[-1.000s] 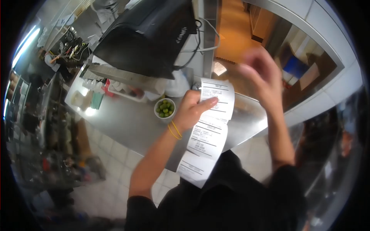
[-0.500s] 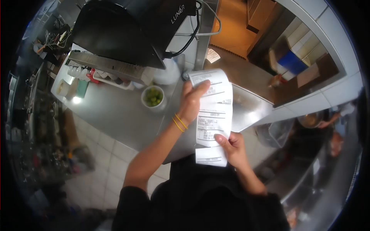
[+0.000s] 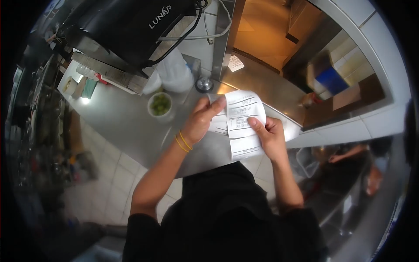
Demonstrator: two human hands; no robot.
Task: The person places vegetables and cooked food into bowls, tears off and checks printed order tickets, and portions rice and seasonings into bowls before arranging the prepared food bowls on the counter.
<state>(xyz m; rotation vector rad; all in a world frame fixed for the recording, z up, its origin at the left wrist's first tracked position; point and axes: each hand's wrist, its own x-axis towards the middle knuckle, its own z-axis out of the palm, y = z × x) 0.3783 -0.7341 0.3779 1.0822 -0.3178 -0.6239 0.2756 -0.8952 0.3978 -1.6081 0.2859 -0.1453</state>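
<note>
Printed paper receipts (image 3: pixel 244 115) are between my two hands, above the metal counter (image 3: pixel 170 133). My left hand (image 3: pixel 201 118), with yellow bands at the wrist, pinches their left part with the thumb on top. On the right side my right hand (image 3: pixel 268 135) grips them, thumb pressed on the print. The strip is curved over at the top, and its lower end hangs down. A white bowl of green fruit (image 3: pixel 159 104) stands on the counter left of my left hand. Behind the hands sits a silver bell (image 3: pixel 204 84).
A black machine (image 3: pixel 126 32) marked LUNAR overhangs the counter, with cables (image 3: pixel 205 37) beside it. Another slip (image 3: pixel 235 63) lies on the ledge of the pass-through opening. A blue object (image 3: pixel 331 80) is inside the opening. Another person's arm (image 3: pixel 349 153) shows at the right.
My right hand has come down from the raised position and taken hold of the receipts. The long strip has been drawn up and folded between my hands. The view has shifted.
</note>
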